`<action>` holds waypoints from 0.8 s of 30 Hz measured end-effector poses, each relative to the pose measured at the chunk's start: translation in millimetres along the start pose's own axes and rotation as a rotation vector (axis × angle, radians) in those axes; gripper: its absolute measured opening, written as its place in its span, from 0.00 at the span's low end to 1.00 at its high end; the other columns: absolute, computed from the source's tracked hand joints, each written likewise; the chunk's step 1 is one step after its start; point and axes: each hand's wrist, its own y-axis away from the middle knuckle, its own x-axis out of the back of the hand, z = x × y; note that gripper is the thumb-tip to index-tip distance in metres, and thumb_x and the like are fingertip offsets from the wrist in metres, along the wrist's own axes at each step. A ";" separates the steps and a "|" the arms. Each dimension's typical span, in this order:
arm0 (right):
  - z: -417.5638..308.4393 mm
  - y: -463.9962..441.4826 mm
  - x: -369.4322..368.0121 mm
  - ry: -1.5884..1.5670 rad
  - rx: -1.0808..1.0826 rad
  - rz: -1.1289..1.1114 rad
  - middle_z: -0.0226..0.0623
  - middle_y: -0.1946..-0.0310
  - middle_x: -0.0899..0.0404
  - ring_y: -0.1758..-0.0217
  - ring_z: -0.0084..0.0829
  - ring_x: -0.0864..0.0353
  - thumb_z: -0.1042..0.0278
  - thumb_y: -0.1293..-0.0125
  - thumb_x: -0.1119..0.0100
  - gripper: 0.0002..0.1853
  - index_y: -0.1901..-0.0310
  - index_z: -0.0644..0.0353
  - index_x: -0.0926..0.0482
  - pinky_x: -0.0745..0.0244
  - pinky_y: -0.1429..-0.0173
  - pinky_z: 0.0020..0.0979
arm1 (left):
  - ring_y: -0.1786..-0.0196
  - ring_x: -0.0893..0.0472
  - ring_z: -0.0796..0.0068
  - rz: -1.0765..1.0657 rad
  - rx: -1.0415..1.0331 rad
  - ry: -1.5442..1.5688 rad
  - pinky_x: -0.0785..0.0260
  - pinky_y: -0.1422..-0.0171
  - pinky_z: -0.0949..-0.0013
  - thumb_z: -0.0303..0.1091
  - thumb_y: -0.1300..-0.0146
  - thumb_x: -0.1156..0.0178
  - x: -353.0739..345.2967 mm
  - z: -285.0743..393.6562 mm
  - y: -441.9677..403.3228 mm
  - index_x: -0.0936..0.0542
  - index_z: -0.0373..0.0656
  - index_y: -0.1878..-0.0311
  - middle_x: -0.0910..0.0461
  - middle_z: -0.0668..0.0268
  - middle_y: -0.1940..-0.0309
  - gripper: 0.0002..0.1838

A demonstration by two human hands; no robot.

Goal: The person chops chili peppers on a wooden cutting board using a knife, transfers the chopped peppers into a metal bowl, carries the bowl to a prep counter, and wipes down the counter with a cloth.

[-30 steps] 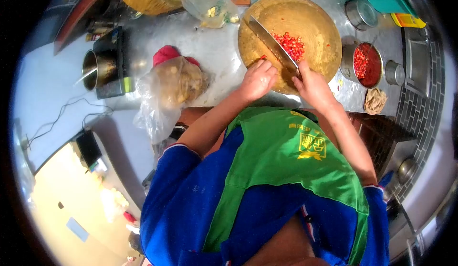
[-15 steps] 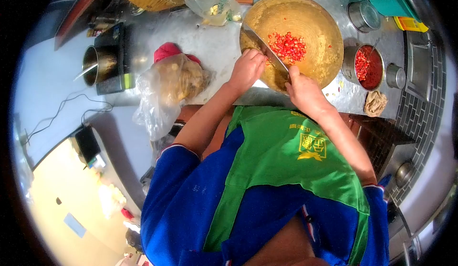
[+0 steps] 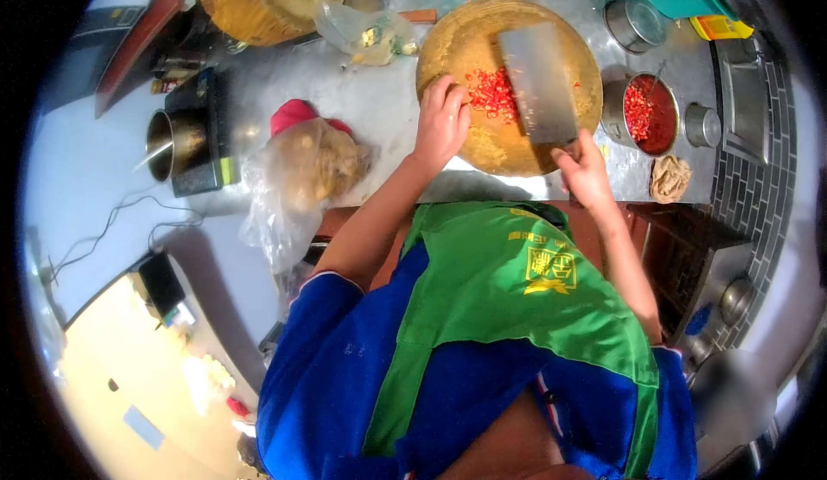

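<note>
A round wooden chopping board (image 3: 448, 41) lies on the metal worktop, with a pile of chopped red chillies (image 3: 491, 95) on it. My right hand (image 3: 587, 170) is closed around the handle of a cleaver (image 3: 541, 84) at the board's near right edge. Its broad blade shows its flat side and covers the pile's right side. At the board's left rim, my left hand (image 3: 442, 124) lies with slightly bent fingers beside the chillies. Those fingers look a little apart, and I see nothing held in them.
Right of the board stand a metal pot (image 3: 615, 114) of chopped chillies, a small metal cup (image 3: 703, 125), a round tin (image 3: 636, 25) and crumpled brown paper (image 3: 670, 179). Plastic bags (image 3: 297, 170) lie to the left, near a dark pot (image 3: 177, 144).
The cleaver has moved right, from upright beside my left fingers to flat-side-up across the board. My right hand has shifted right and nearer my body. The view has shifted slightly.
</note>
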 end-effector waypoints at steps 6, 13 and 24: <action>57.8 16.0 43.1 -0.226 -0.147 0.146 0.29 0.80 0.32 0.88 0.22 0.33 0.72 0.31 0.40 0.09 0.57 0.62 0.32 0.33 0.85 0.26 | 0.27 0.39 0.39 -0.010 0.084 -0.118 0.47 0.23 0.45 0.34 0.35 0.37 -24.5 12.1 -17.1 0.28 0.35 0.35 0.36 0.41 0.31 0.27; 72.6 21.7 33.5 -0.357 -0.241 0.209 0.28 0.78 0.32 0.86 0.21 0.32 0.70 0.30 0.40 0.10 0.54 0.60 0.31 0.31 0.84 0.27 | 0.25 0.41 0.39 -0.072 0.090 -0.147 0.52 0.21 0.43 0.42 0.32 0.39 -45.6 19.7 -32.0 0.27 0.35 0.35 0.37 0.40 0.30 0.27; 46.8 -7.0 -10.3 -0.251 -0.222 -0.021 0.30 0.79 0.31 0.86 0.21 0.32 0.71 0.29 0.41 0.12 0.51 0.63 0.33 0.33 0.83 0.28 | 0.28 0.38 0.38 -0.130 -0.081 -0.070 0.48 0.23 0.44 0.48 0.38 0.34 -51.6 47.0 -49.1 0.24 0.38 0.38 0.34 0.40 0.33 0.30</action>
